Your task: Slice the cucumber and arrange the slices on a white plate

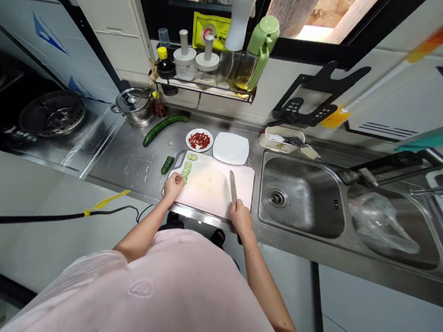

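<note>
Cucumber slices [187, 168]: being lined up, seemingly; next move needs light fingertips
Left hand [173, 186]: fingers bunched at row's end (pinching one? can't tell)
Right hand [240, 214]: closed round knife [232, 185]

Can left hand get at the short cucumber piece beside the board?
Likely yes. The short cucumber piece lies uncovered on the counter, close to the left hand, with only the edge of the cutting board near the path. The fingers are at the cucumber slices, so may need to leave those.
</note>
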A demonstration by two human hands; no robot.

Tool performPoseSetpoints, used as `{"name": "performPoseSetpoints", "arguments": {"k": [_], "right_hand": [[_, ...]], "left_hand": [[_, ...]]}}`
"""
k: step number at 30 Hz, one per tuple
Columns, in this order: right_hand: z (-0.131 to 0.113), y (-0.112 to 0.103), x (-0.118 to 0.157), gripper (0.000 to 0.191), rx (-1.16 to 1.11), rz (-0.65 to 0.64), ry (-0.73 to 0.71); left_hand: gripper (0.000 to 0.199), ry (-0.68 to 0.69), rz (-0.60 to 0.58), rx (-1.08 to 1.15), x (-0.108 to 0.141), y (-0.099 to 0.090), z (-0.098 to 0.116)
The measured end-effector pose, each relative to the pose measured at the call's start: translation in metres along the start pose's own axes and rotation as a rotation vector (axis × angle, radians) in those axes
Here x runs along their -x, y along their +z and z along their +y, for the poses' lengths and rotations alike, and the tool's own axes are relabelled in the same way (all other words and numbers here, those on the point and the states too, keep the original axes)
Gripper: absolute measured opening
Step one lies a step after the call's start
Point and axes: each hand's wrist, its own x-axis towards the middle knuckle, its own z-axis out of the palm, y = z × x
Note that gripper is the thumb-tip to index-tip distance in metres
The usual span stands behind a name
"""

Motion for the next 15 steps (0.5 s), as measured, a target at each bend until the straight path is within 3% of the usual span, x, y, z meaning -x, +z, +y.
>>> {"name": "performPoseSetpoints", "arguments": {"k": [15], "right_hand": [[0.0013,0.0019,-0.0018,0.038,-0.003,0.003,-0.008]], "left_hand": [[0.013,0.096,0.0,-0.2,-0.0004,0.0001,-0.0109]]}}
